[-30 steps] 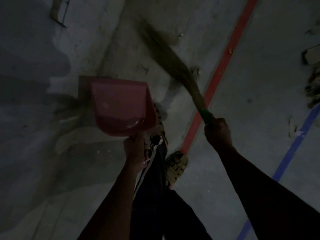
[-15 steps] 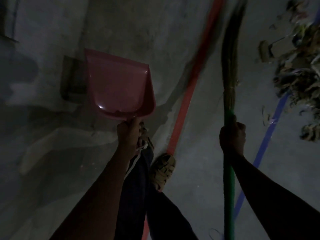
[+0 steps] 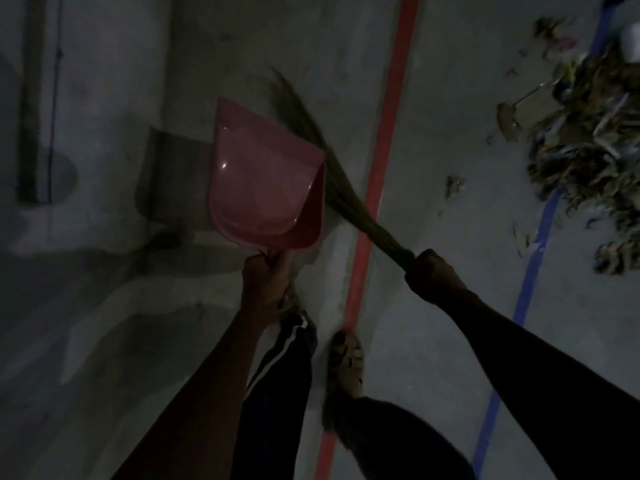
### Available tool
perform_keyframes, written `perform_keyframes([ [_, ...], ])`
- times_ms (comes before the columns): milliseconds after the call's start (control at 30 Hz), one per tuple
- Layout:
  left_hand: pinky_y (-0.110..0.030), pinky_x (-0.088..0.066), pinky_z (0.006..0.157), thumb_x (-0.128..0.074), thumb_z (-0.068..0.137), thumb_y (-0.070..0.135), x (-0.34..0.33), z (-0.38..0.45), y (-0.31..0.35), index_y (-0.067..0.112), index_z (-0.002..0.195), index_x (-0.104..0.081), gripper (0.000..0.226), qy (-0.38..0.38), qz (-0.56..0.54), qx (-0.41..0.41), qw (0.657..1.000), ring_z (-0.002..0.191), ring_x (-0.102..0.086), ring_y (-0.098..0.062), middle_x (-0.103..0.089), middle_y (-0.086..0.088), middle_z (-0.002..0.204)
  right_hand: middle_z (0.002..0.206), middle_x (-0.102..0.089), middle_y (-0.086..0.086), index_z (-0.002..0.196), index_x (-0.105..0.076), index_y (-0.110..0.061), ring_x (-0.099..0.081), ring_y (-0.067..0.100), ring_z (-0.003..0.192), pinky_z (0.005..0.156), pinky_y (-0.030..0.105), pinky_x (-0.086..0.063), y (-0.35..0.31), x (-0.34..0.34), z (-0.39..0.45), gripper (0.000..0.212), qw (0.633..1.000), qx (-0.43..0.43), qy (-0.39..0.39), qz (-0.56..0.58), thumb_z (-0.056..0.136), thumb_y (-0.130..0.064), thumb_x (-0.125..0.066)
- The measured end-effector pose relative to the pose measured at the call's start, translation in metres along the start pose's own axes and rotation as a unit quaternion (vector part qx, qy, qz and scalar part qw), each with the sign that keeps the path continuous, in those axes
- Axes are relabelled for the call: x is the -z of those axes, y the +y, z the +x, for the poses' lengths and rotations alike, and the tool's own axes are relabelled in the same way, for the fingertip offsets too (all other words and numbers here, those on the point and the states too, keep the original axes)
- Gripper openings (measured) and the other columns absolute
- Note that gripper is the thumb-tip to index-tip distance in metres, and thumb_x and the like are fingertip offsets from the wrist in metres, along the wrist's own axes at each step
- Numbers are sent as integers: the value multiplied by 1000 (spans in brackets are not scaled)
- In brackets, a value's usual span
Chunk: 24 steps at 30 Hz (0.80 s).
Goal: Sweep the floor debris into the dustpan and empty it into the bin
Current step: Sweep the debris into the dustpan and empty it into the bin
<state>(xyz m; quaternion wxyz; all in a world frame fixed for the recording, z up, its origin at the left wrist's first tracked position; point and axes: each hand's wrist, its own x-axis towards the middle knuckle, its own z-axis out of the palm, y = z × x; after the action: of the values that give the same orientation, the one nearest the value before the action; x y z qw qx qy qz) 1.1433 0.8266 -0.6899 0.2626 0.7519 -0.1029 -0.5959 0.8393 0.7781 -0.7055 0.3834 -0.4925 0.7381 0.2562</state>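
Gripping one pink dustpan (image 3: 263,174) by its handle, the left hand (image 3: 265,282) lifts it; the right hand (image 3: 433,273) clasps one broom (image 3: 332,178) just behind. One debris pile (image 3: 588,143) lies far right.

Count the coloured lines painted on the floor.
2. A red line runs up the floor just right of the broom; a blue line lies farther right, partly under the debris pile.
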Motion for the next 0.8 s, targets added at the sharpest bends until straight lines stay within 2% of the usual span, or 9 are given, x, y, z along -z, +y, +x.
perform_keyframes([
  [133,-25,-31,41,-66,93,42,-26,-3,49,14,55,-45,52,4,-12,-16,1000,35,-36,-16,-40,-8,49,90,-57,2,107,-48,-14,-60,21,74,59,34,-49,1,27,6,26,1000,13,-20,-17,92,-30,-62],
  [267,-25,-31,42,-68,91,40,-48,8,60,20,50,-47,51,8,-3,-35,999,35,-37,-17,-42,-4,45,95,-58,-1,109,-46,-21,-57,20,76,68,36,-50,16,27,15,25,998,22,-14,-55,93,-37,-55],
  [333,-28,-34,46,-69,88,42,-56,11,54,23,44,-47,53,8,13,-32,999,37,-39,-18,-44,-5,46,94,-55,0,109,-47,-16,-51,22,76,68,35,-43,21,15,14,22,997,36,10,-69,94,-30,-54],
  [400,-27,-35,47,-70,88,40,-64,7,45,22,47,-48,50,18,4,-19,1000,36,-39,-17,-44,-4,46,92,-57,4,108,-50,-8,-59,26,76,64,38,-48,26,-2,13,19,997,66,16,-45,95,-22,-53],
  [467,-24,-33,44,-69,91,37,-75,-2,33,15,56,-47,47,37,-8,-5,999,34,-37,-16,-42,-3,45,92,-60,4,110,-51,-9,-64,28,73,64,43,-55,33,-14,12,23,996,79,6,-39,93,-24,-49],
  [567,-22,-29,42,-67,95,37,-93,-17,10,13,64,-49,43,61,-19,20,998,33,-35,-15,-42,-1,46,102,-59,4,118,-53,-12,-63,29,74,62,45,-55,57,-24,18,29,993,108,0,-40,93,-26,-48],
  [633,-22,-29,42,-66,97,31,-109,-27,-8,12,64,-46,43,88,-31,35,995,32,-34,-13,-41,-1,47,107,-58,9,118,-53,-8,-63,34,77,62,43,-55,78,-13,20,27,991,130,12,-33,95,-23,-51],
  [733,-23,-30,41,-64,98,31,-143,-44,-36,15,62,-42,45,108,-21,55,992,32,-35,-13,-40,-4,49,119,-58,14,132,-52,-4,-64,38,96,73,40,-51,129,17,28,41,988,144,5,-47,96,-24,-55],
  [800,-19,-26,39,-64,98,35,-168,-57,-49,16,59,-41,49,103,-24,90,990,30,-34,-12,-39,-1,45,119,-60,16,136,-46,-8,-65,39,93,74,41,-51,166,43,35,45,989,137,5,-60,95,-25,-54],
])
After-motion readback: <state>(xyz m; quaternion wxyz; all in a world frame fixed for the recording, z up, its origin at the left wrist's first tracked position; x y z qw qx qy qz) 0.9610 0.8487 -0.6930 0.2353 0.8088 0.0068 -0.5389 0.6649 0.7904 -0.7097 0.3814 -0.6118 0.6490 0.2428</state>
